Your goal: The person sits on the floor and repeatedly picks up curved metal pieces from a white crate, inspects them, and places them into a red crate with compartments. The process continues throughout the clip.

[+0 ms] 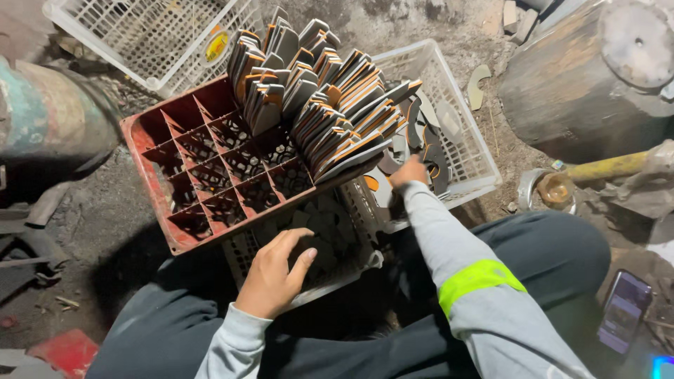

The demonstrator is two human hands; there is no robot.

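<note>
While your right hand (409, 170) reaches into the white basket (469, 151), its fingers are buried among the loose flat metal pieces (425, 144) there, so you cannot tell whether they are apart or pinched on one. Those pieces look like thin, stiff cut plates, dark grey with rust-orange faces; judge them hard-edged and probably gritty rather than slick, light singly but heavy as a bundle. Take one by its flat faces, thumb on one side and fingertips on the other, well away from the cut edges.

Your left hand (275, 275) hangs with its fingers apart and curled, holding nothing, just above more dark pieces (324, 235) lying in a lower white crate (351, 270) under your fingertips.

Beyond both sets of fingers sits the red divided crate (184, 172), tilted across the white ones. Its near compartments are bare; its far compartments carry stacked plates (319, 91) standing on edge in tight fanned rows that lean toward your right hand. Expect such rows to slide if nudged.

Farther out, another white basket (151, 38) lies on the dirt floor (105, 203), a large rusty drum (583, 84) stands right of your right hand, and a phone (623, 309) rests by your right knee.
</note>
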